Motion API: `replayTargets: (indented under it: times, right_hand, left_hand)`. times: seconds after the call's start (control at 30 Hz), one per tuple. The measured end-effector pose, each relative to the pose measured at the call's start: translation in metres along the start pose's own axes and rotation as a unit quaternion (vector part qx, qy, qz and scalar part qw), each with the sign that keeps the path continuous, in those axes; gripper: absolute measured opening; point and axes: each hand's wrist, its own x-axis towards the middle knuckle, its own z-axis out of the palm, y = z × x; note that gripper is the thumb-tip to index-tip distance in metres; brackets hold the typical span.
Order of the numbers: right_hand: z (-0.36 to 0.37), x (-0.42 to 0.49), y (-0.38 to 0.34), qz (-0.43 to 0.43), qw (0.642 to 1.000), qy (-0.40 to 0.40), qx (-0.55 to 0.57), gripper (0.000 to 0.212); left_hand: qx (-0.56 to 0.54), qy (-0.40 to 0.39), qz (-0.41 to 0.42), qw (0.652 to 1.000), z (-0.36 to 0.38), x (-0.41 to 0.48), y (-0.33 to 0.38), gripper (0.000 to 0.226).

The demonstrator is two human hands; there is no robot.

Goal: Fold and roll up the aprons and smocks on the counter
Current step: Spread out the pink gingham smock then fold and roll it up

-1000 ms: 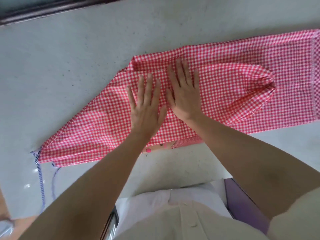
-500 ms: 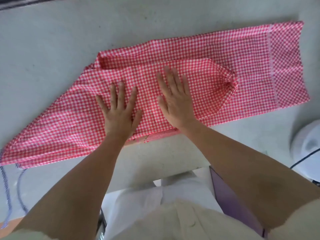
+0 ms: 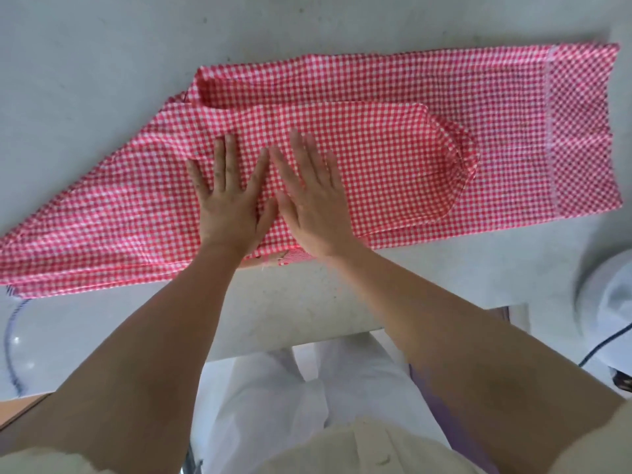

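A red-and-white checked smock (image 3: 393, 159) lies folded lengthwise on the grey counter (image 3: 102, 80), stretching from the left edge of the view to the far right. One sleeve is folded across its middle, its rounded cuff pointing right. My left hand (image 3: 229, 196) lies flat on the cloth, fingers straight and spread. My right hand (image 3: 314, 200) lies flat right beside it, fingers straight. The two thumbs almost touch. Both hands press on the near half of the smock, close to its near edge.
A blue-and-white striped tie (image 3: 13, 336) trails from the smock's left end over the counter's near edge. A white rounded object with a dark cable (image 3: 608, 313) sits at the right. The counter's near edge runs just below my wrists.
My left hand has slid right across the cloth until it lies beside my right hand. The view has shifted a little, so the smock sits lower and more to the right.
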Motion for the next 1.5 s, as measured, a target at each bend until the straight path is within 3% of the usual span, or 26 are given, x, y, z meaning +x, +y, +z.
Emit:
replayTargets:
  times: [0.33, 0.53, 0.6, 0.67, 0.77, 0.83, 0.87, 0.9, 0.97, 1.0, 1.03, 1.1, 1.17, 1.2, 1.27, 1.33, 1.43, 1.47, 1.5]
  right_hand:
    - [0.017, -0.014, 0.023, 0.030, 0.994, -0.056, -0.091, 0.061]
    - [0.007, -0.014, 0.015, 0.067, 0.986, -0.103, -0.115, 0.064]
    - [0.003, -0.010, -0.011, 0.107, 0.981, -0.108, -0.119, 0.069]
    - [-0.002, -0.002, -0.039, 0.146, 0.980, -0.089, -0.100, 0.070]
    - [0.003, 0.003, -0.098, 0.068, 0.992, -0.071, -0.077, 0.069]
    - [0.011, 0.004, -0.133, 0.013, 0.994, -0.090, -0.065, 0.070]
    - [0.016, 0.001, -0.144, 0.008, 0.992, -0.108, -0.065, 0.070]
    - [0.022, -0.002, -0.155, 0.013, 0.989, -0.128, -0.067, 0.069]
    - [0.033, -0.010, -0.164, 0.042, 0.982, -0.171, -0.065, 0.068]
    - [0.036, -0.013, -0.166, 0.052, 0.980, -0.182, -0.061, 0.068]
    - [0.037, -0.014, -0.166, 0.057, 0.979, -0.189, -0.055, 0.068]
    - [0.035, -0.013, -0.167, 0.059, 0.977, -0.199, -0.037, 0.067]
    - [0.030, -0.010, -0.166, 0.063, 0.973, -0.221, -0.016, 0.068]
    - [0.029, -0.009, -0.166, 0.061, 0.972, -0.228, -0.008, 0.069]
    - [0.027, -0.009, -0.161, 0.056, 0.972, -0.229, 0.004, 0.070]
    - [0.028, -0.009, -0.156, 0.050, 0.971, -0.232, 0.023, 0.073]
    - [0.027, -0.007, -0.153, 0.043, 0.970, -0.228, 0.071, 0.074]
    - [0.025, -0.007, -0.152, 0.040, 0.968, -0.228, 0.095, 0.074]
    - [0.022, -0.007, -0.150, 0.039, 0.964, -0.229, 0.126, 0.074]
  left_hand:
    - [-0.093, 0.020, -0.070, 0.993, 0.014, -0.036, -0.029, 0.064]
    - [-0.107, 0.019, -0.226, 0.968, 0.036, -0.146, -0.105, 0.066]
    - [-0.114, 0.024, -0.262, 0.958, 0.032, -0.168, -0.130, 0.066]
    - [-0.126, 0.038, -0.238, 0.962, 0.026, -0.174, -0.140, 0.064]
    - [-0.177, 0.109, -0.296, 0.932, 0.011, -0.181, -0.140, 0.052]
    - [-0.270, 0.155, -0.384, 0.869, -0.004, -0.185, -0.134, 0.041]
    - [-0.345, 0.152, -0.442, 0.814, -0.010, -0.184, -0.131, 0.039]
    - [-0.430, 0.139, -0.504, 0.736, -0.015, -0.183, -0.131, 0.042]
    - [-0.595, 0.129, -0.577, 0.544, -0.023, -0.176, -0.132, 0.049]
    - [-0.648, 0.136, -0.586, 0.467, -0.025, -0.172, -0.135, 0.049]
    - [-0.685, 0.144, -0.582, 0.414, -0.027, -0.167, -0.137, 0.043]
    - [-0.728, 0.142, -0.574, 0.346, -0.029, -0.157, -0.140, 0.024]
    - [-0.752, 0.110, -0.569, 0.313, -0.032, -0.152, -0.141, 0.024]
    - [-0.756, 0.093, -0.566, 0.316, -0.032, -0.151, -0.142, 0.025]
    - [-0.750, 0.073, -0.542, 0.372, -0.032, -0.145, -0.141, 0.023]
    - [-0.733, 0.106, -0.530, 0.412, -0.032, -0.140, -0.139, 0.022]
    - [-0.717, 0.172, -0.510, 0.443, -0.045, -0.132, -0.130, 0.018]
    - [-0.697, 0.198, -0.490, 0.484, -0.049, -0.128, -0.125, 0.013]
    - [-0.665, 0.211, -0.461, 0.549, -0.056, -0.122, -0.117, 0.014]
